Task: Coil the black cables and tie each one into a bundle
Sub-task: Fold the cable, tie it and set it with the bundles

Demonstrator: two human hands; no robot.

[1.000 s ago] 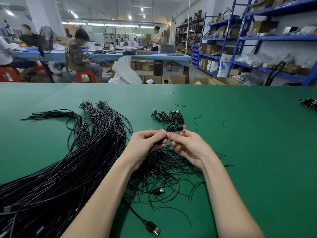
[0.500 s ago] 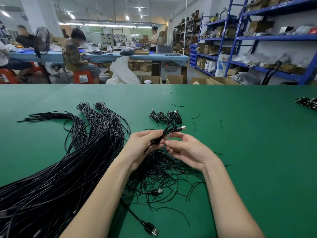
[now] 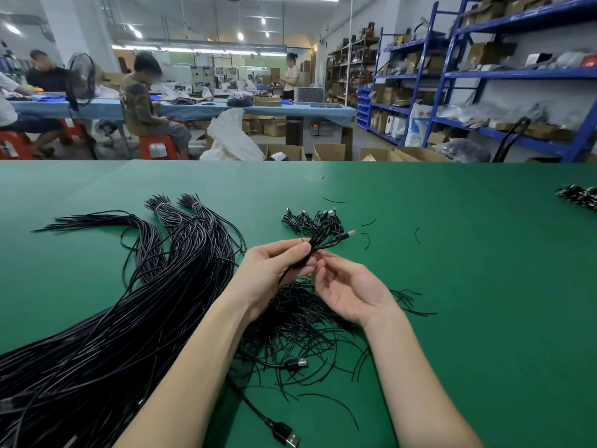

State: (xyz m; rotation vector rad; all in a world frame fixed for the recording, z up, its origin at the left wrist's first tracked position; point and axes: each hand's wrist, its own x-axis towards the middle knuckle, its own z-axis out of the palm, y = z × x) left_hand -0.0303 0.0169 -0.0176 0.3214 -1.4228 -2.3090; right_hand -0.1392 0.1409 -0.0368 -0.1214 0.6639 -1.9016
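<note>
My left hand [image 3: 273,270] grips a coiled black cable [image 3: 323,239] above the green table [image 3: 468,286]; its silver USB plug points up to the right. My right hand [image 3: 349,287] is palm up just right of the coil, its fingertips at the coil's lower end, pinching what looks like a thin tie. A big sheaf of long black cables [image 3: 106,318] lies on the left. A heap of short black ties [image 3: 300,324] lies under my hands. Several tied bundles [image 3: 307,219] sit just beyond the hands.
A loose cable with a USB plug [image 3: 286,436] lies at the near edge between my forearms. More bundles [image 3: 578,197] sit at the far right edge. Stray ties [image 3: 416,236] dot the table. Beyond the table are people at benches, boxes and blue shelving [image 3: 452,76].
The coil has swung up from between both hands into my left hand's grip, plug now pointing up-right. My right hand has turned palm up and dropped slightly.
</note>
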